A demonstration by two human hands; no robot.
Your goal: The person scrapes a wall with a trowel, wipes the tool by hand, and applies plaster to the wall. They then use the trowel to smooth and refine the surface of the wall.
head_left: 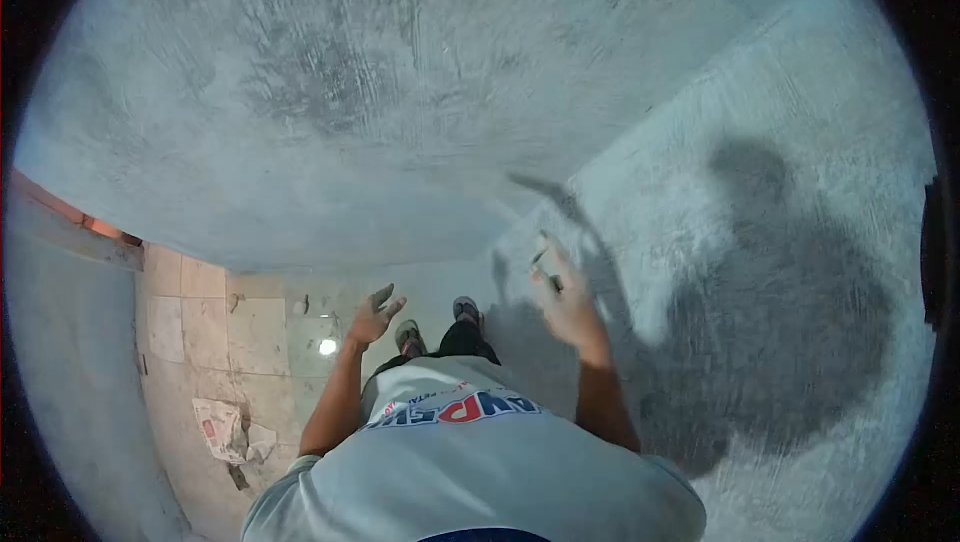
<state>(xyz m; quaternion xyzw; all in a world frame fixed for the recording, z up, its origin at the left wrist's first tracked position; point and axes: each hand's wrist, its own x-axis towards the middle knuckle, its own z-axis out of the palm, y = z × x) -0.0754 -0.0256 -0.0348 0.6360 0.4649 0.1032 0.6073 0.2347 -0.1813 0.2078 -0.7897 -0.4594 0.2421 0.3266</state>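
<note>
Our left hand [374, 319] hangs over the floor [258, 327] at left, its fingers loosely spread. Our right hand [568, 310] is near the right wall [830, 112], fingers partly curled; we cannot tell whether they grip anything. The far wall [350, 72] meets the right wall in a corner.

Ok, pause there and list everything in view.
Walls: three, grey, front, left, right
Tiled floor: one, beige, lower left
Crumpled bag or paper: one, white with red print, on floor
Scrap: one, whitish, beside it
Small objects, unclear: two, pale, floor near front wall
Shadow: one, dark grey, right wall
Shirt: one, pale, on torso
Trousers: one pair, black, on legs
Sandals: two, greyish, on feet
Left hand: one, dusty, over floor
Right hand: one, dusty, before right wall
</note>
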